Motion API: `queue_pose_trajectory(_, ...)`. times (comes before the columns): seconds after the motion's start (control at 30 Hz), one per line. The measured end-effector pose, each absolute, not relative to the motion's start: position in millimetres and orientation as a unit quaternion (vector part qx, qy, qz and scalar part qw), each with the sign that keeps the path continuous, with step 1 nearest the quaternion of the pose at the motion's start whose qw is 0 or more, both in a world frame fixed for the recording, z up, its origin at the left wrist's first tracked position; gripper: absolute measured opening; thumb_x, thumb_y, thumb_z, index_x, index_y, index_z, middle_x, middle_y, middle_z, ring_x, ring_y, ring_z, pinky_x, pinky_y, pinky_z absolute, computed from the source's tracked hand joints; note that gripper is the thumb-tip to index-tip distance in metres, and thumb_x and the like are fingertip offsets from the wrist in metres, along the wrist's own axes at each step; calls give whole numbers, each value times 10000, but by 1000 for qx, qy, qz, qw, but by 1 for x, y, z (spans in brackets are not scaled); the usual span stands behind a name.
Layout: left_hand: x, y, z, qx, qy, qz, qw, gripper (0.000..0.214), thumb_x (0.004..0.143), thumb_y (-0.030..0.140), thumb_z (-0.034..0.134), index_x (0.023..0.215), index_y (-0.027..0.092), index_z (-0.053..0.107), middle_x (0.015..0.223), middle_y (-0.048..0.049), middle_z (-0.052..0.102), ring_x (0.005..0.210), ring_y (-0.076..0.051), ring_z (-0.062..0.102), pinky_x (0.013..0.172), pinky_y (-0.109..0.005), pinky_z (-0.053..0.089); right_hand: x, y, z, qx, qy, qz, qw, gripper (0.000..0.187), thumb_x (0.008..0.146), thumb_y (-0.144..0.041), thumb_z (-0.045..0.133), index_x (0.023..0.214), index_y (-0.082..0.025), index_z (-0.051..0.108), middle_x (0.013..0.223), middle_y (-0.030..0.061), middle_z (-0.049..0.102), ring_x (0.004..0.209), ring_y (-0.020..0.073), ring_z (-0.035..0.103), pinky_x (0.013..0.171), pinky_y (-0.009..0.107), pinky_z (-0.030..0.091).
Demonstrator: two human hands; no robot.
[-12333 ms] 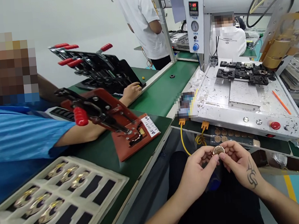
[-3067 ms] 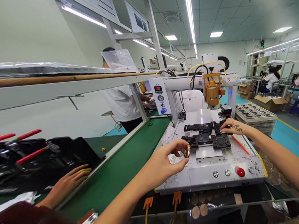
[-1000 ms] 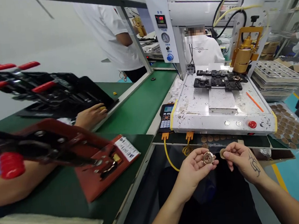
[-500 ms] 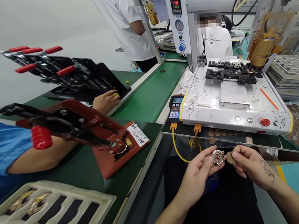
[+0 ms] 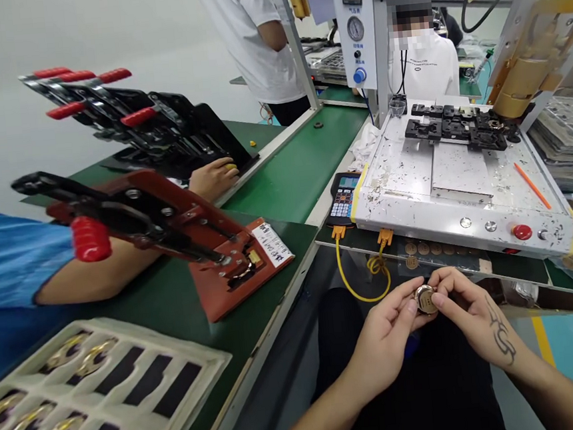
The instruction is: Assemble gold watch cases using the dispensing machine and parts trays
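Observation:
Over my lap, my left hand (image 5: 385, 337) pinches a small round metal part (image 5: 425, 298) between thumb and fingers. My right hand (image 5: 473, 316) presses a thin tan disc onto the face of that part with its fingertips, so both hands meet on it. The two pieces sit together and the disc covers most of the part. Just above my hands runs a strip of similar tan discs (image 5: 420, 250) under the machine's front edge.
A white dispensing machine (image 5: 464, 186) with black fixtures (image 5: 459, 129) and a red button (image 5: 522, 231) stands ahead. A green conveyor (image 5: 297, 167) runs left of it. A co-worker's arm (image 5: 120, 266) lies by a red clamp jig (image 5: 177, 231). A tray of gold rings (image 5: 81, 387) is at front left.
Half a second ago the disc in my right hand was apart from the part in my left; now the disc is pressed onto it and the hands touch.

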State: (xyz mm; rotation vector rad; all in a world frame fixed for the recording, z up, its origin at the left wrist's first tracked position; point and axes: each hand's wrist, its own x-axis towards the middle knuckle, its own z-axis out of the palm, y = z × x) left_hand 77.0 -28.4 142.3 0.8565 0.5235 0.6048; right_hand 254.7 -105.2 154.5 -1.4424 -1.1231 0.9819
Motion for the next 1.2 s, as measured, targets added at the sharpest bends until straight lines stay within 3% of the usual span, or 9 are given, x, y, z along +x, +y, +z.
queue_pose_trajectory(0.33,78,-33,140,450,252,287,807,519,1019,492,735,1440,188,711,1416,-148,756,1292,-344,737,1159,-492,593,254,-106,153,-619,-486,367,495,268,1069,-400,647,861,-237,604,1126,48,614,1023,212,619,885,323,501)
queue_pose_trajectory(0.53,81,-38,133,530,295,290,741,446,1035,380,707,1431,174,699,1363,-151,781,1260,-320,756,1136,-451,600,251,-107,142,-641,-544,254,478,230,1066,-305,644,867,-252,540,1080,50,602,1010,223,614,893,348,514)
queue_pose_trajectory(0.67,78,-33,131,603,302,271,687,427,1074,328,617,1472,176,651,1372,-159,773,1254,-300,758,1111,-418,597,255,-107,136,-655,-574,224,438,58,1058,-288,652,1068,-262,602,1125,73,610,998,242,623,892,376,536)
queue_pose_trajectory(0.77,73,-24,137,655,282,246,657,492,1093,310,575,1572,207,538,1396,-159,755,1264,-283,747,1120,-417,576,260,-103,140,-611,-630,239,415,143,1090,-278,590,1209,-271,670,1190,93,647,1089,260,644,972,397,528)
queue_pose_trajectory(0.87,71,-15,145,614,286,278,681,524,1053,327,661,1548,247,510,1467,-150,698,1291,-271,724,1124,-405,571,260,-99,147,-610,-577,291,458,123,1088,-349,625,1044,-254,688,999,46,671,916,217,644,840,341,530)
queue_pose_trajectory(0.93,74,-13,148,562,295,300,712,514,984,344,766,1445,240,566,1393,-134,718,1200,-256,753,1058,-380,606,258,-97,150,-615,-493,363,497,227,1059,-440,678,954,-239,658,863,7,642,763,177,596,709,299,500)
queue_pose_trajectory(1.0,78,-14,149,540,301,293,729,396,950,371,805,1274,204,649,1176,-96,767,1002,-221,782,932,-348,641,254,-96,149,-599,-429,424,527,315,1020,-522,719,938,-226,649,815,-9,627,697,155,565,652,280,479)
queue_pose_trajectory(1.1,84,-16,150,549,311,286,721,282,970,428,772,1061,173,694,909,-41,739,776,-173,737,761,-303,628,251,-96,145,-581,-403,452,544,387,987,-577,742,918,-209,644,810,-7,626,679,143,552,648,278,485)
queue_pose_trajectory(1.2,85,-16,153,566,318,289,704,327,959,481,777,1026,171,698,857,-31,723,724,-162,706,690,-278,593,254,-98,142,-585,-433,434,531,314,1005,-513,738,1042,-210,666,873,9,658,728,156,589,699,292,525)
